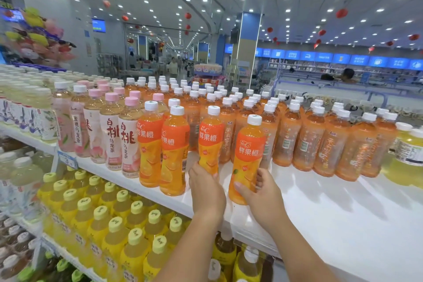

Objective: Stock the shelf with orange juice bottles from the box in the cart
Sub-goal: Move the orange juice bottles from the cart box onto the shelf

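Note:
On the white top shelf (320, 201), my left hand (206, 188) grips the base of an upright orange juice bottle (210, 139) with a white cap. Just to its right, my right hand (258, 190) is wrapped around the lower part of a second orange juice bottle (248, 155), also upright near the shelf's front edge. Two more orange juice bottles (150, 144) (174, 151) stand on the shelf to the left of my hands. The box and the cart are out of view.
Peach tea bottles (112, 133) stand left of the juice; paler orange drink bottles (309, 139) fill the shelf behind and to the right. Yellow-capped bottles (114, 231) crowd the lower shelf. A bare stretch of white shelf lies right of my hands. Store aisles and distant people lie beyond.

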Demonstrator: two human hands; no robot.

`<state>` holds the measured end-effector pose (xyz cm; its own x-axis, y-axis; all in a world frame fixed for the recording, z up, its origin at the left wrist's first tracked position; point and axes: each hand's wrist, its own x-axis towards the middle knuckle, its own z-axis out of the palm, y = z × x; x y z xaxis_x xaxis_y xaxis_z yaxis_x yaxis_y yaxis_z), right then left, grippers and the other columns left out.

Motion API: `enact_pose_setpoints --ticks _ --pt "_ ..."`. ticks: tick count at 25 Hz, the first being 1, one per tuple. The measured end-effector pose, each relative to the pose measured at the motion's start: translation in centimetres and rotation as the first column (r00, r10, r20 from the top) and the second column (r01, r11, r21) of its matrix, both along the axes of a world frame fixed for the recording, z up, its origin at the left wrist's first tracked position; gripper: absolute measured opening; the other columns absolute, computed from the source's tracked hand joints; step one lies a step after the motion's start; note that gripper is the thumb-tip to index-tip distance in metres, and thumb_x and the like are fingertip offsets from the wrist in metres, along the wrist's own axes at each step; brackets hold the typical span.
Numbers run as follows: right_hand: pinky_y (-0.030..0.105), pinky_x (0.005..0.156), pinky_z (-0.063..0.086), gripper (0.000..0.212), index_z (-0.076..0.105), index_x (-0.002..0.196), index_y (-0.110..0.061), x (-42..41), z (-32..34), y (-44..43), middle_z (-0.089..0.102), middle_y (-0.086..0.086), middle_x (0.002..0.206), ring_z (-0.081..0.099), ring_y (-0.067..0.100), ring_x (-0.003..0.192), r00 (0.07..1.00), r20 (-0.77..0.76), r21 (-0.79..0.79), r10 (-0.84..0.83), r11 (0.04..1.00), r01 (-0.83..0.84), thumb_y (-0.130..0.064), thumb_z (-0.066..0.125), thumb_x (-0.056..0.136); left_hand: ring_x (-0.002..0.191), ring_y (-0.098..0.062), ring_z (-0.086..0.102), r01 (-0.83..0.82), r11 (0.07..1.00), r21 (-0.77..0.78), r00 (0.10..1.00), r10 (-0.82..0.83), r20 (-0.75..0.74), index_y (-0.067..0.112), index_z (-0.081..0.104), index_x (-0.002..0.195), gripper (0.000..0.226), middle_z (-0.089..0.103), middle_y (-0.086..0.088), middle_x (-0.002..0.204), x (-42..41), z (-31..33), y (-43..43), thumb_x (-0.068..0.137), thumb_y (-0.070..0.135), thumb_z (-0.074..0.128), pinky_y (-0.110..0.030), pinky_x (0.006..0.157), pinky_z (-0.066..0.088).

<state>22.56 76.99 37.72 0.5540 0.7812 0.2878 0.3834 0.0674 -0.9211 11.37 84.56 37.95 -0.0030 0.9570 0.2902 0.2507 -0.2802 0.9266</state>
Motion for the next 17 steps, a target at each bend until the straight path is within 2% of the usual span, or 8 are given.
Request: enact_pose_setpoints --ticks 6,12,17 --pt "0.033 0.089 0.057 0.031 0.062 0.11 -0.036 -0.3 -0.2 1.8 0.072 -0.016 0.105 0.068 0.004 0.098 0.999 -0.024 0.021 0.029 0.999 -0.028 -0.028 0.079 0.085 0.124 -0.033 0.049 -0.075 0.995 -0.062 0.995 0.071 -0.067 0.007 0.042 0.132 0.035 0.053 -0.014 0.131 0.1 0.6 0.8 0.099 0.007 0.054 -0.044 0.102 0.043" --pt "0.029 0.087 0.054 0.028 0.06 0.106 -0.04 -0.5 -0.3 2.9 0.071 -0.019 0.107 0.067 0.004 0.101 0.996 -0.052 0.025 0.071 0.997 -0.07 -0.026 0.077 0.087 0.123 -0.032 0.051 -0.09 0.994 -0.063 0.995 0.087 -0.053 0.01 0.044 0.134 0.037 0.055 -0.012 0.131 0.3 0.1 1.5 0.099 0.008 0.054 -0.046 0.103 0.045" --pt "0.035 0.093 0.056 0.032 0.062 0.113 -0.037 -0.9 -0.3 3.9 0.072 -0.017 0.109 0.068 0.004 0.102 0.998 -0.025 0.011 0.062 0.998 -0.062 -0.027 0.077 0.087 0.112 -0.03 0.061 -0.092 0.994 -0.065 0.996 0.092 0.0 0.015 0.051 0.124 0.028 0.064 -0.006 0.117 0.0 -0.2 2.1 0.097 0.01 0.056 -0.048 0.093 0.053"
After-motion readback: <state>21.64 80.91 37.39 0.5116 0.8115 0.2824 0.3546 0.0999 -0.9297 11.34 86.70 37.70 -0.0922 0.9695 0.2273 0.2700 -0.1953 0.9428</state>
